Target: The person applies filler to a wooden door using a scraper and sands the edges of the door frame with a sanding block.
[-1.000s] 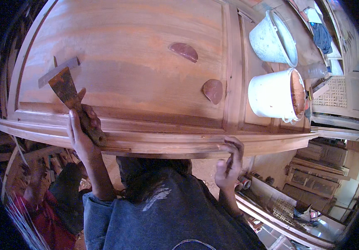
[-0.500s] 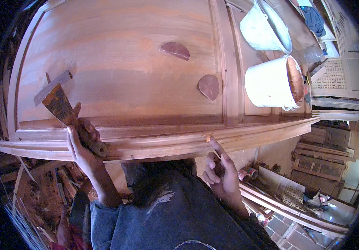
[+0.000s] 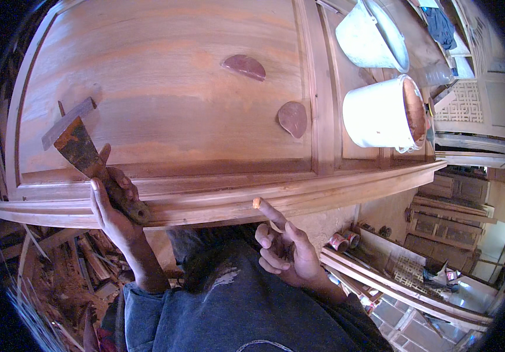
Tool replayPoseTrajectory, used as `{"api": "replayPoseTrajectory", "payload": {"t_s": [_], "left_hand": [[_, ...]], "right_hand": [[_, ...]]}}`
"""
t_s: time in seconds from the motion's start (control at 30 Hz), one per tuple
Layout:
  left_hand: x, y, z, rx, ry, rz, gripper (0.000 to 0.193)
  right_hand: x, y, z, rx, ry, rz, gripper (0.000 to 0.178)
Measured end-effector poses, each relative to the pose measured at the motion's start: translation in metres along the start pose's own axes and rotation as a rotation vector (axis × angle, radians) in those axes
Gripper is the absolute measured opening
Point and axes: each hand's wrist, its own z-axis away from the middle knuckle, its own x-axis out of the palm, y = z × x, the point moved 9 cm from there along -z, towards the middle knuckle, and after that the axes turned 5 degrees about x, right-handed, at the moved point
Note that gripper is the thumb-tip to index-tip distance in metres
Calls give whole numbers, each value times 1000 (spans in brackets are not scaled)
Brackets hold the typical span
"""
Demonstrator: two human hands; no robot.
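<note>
My left hand [image 3: 114,205] is wrapped round the handle of a rusty putty knife [image 3: 79,146], whose wide blade points up and left over the wooden panel [image 3: 164,111]. Behind that blade shows a flat grey-brown piece [image 3: 69,123]; whether it lies on the panel or is also held, I cannot tell. My right hand [image 3: 290,255] has its index finger stretched out and the other fingers loosely bent. A dab of orange putty [image 3: 256,202] sits on that fingertip, close over the moulded wooden edge [image 3: 205,202]; contact is unclear.
Two reddish-brown sanding pieces [image 3: 292,119] lie on the panel, one half-round. At the right stand a white bucket [image 3: 375,114] with brown contents and a pale bucket [image 3: 364,38]. A clear plastic bottle [image 3: 438,74] is beyond them. Wood scraps [image 3: 91,258] lie below left.
My right hand has moved left along the moulding, and the putty on its fingertip shows as a fuller dab. My left hand keeps its hold on the putty knife, nearly unmoved.
</note>
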Motion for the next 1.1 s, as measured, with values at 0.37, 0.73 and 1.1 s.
{"api": "replayPoseTrajectory", "payload": {"t_s": [0.37,0.73,1.1], "left_hand": [[-2,1,-1,11,68,-34,50],[-28,-16,-11,50,-47,-14,60],[-161,54,65,308,305,343,49]], "right_hand": [[-83,-82,64,-554,251,-101,45],[-113,-84,71,-636,166,-148,39],[-108,-102,45,-466,-67,-118,45]]}}
